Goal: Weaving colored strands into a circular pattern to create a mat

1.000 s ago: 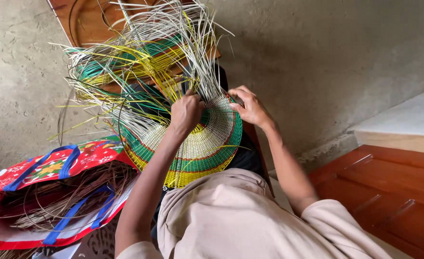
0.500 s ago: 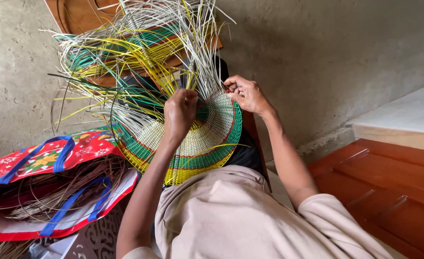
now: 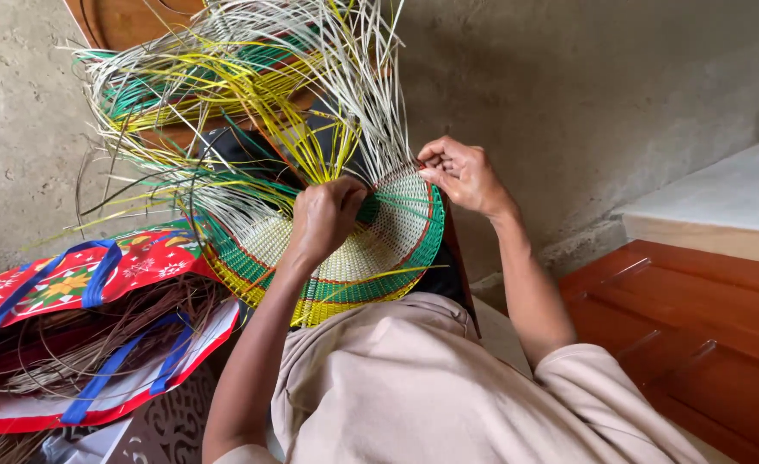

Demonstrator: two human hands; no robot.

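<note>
We're looking down over our own lap here, and our left hand (image 3: pixel 324 219) is planted on the woven disc (image 3: pixel 345 258), fingers curled together and pressing down near the centre, right where the loose strands (image 3: pixel 311 103) fan out. Those strands, pale, yellow and green, spray up and away beyond our fingertips in every direction.

Over to the other side, our right hand (image 3: pixel 461 176) sits at the disc's far rim, fingertips (image 3: pixel 431 163) drawn together and pinching what looks like a thin pale strand at the edge; the strand itself is too fine for us to be sure of. The two hands are near each other but apart, with the white weave between them.

The disc itself rests against our knees, tilted toward us: a pale middle, then a green band (image 3: pixel 422 245) just under our right-hand fingers, and a yellow band (image 3: pixel 311 314) along the lower rim, below our left wrist.

Well to the left of our left-hand fingers lies a red bag (image 3: pixel 61 283) with blue handles (image 3: pixel 96 275), open, with brownish fibre bundles (image 3: pixel 61 344) inside. To the right of our right hand, well apart, stands a reddish wooden panel (image 3: pixel 697 318), and behind the strands a wooden chair (image 3: pixel 130 17) against the rough grey wall (image 3: pixel 586 86).
</note>
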